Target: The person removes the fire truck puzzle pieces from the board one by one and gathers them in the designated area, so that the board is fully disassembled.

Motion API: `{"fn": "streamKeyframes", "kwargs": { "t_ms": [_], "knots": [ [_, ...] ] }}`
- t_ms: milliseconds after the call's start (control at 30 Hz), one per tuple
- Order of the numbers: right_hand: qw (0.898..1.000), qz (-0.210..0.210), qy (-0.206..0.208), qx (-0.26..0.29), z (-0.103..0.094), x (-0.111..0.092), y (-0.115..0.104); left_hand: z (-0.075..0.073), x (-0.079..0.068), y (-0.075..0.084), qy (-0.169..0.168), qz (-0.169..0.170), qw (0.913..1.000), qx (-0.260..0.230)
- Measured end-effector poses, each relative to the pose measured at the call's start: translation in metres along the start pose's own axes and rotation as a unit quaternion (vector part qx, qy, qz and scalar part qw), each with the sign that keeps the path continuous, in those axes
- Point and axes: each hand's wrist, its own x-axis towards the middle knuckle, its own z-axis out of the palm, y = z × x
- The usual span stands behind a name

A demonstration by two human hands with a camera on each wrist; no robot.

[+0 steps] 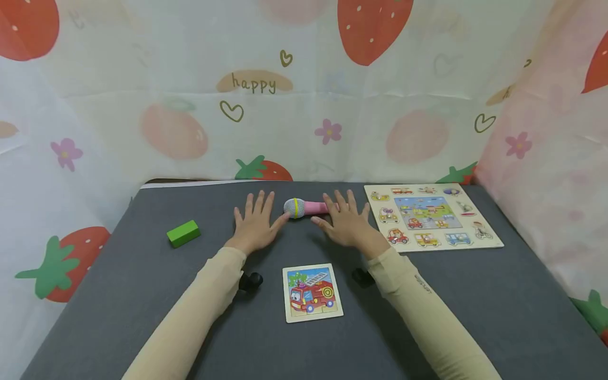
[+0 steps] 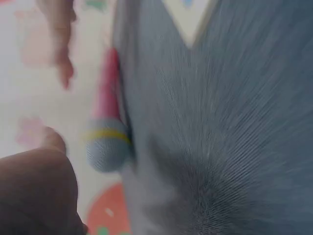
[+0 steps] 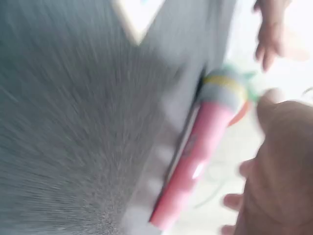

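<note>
One strawberry-print cloth (image 1: 304, 105) fills the back, with "happy" readable on it in joined-up brown letters. In front spreads a dark grey table (image 1: 142, 311). Over it reach two cream sleeves, the right sleeve (image 1: 442, 322) bearing a line of dark lettering too small to read. At the far right lies a puzzle board (image 1: 427, 212) of vehicles, with no legible words. The left hand (image 1: 255, 226) and the right hand (image 1: 350, 224) hang side by side, fingers straight and spread wide, holding nothing. Near the front, between the forearms, lies a fire engine puzzle (image 1: 313, 293). The pink microphone (image 1: 315, 208) lies on its side at the table's far middle, its silver head near the left thumb and its handle by the right fingers. The step looks like a reach (no grip made yet), and lifting the microphone would call for curling the right fingers round that handle. A grey patch on the handle may be a switch or a label; the right wrist view is blurred. Off to the left sits a plain green block (image 1: 183, 234)
</note>
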Motion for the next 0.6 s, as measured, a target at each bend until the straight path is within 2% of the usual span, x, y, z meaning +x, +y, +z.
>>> {"fn": "streamKeyframes", "kwargs": {
  "t_ms": [67,167,267,333,467,600],
  "knots": [
    [1.000,-0.022,-0.002,0.005,-0.001,-0.017,-0.001,-0.004,-0.017,0.003,-0.002,0.023,0.9996,-0.019],
    [0.997,-0.075,-0.009,0.020,0.001,-0.049,-0.002,-0.006,-0.052,0.010,-0.020,0.069,0.9961,-0.052],
    [0.988,-0.143,-0.013,0.054,0.007,-0.073,0.000,0.005,-0.086,0.017,-0.043,0.124,0.9877,-0.085],
    [0.981,-0.175,-0.021,0.078,0.013,-0.083,0.000,0.016,-0.103,0.020,-0.059,0.161,0.9798,-0.102],
    [0.975,-0.194,-0.025,0.106,0.023,-0.092,-0.001,0.035,-0.123,0.025,-0.079,0.204,0.9689,-0.116],
    [0.974,-0.184,-0.022,0.129,0.027,-0.094,-0.001,0.048,-0.128,0.027,-0.065,0.219,0.9688,-0.096]
  ]
}}
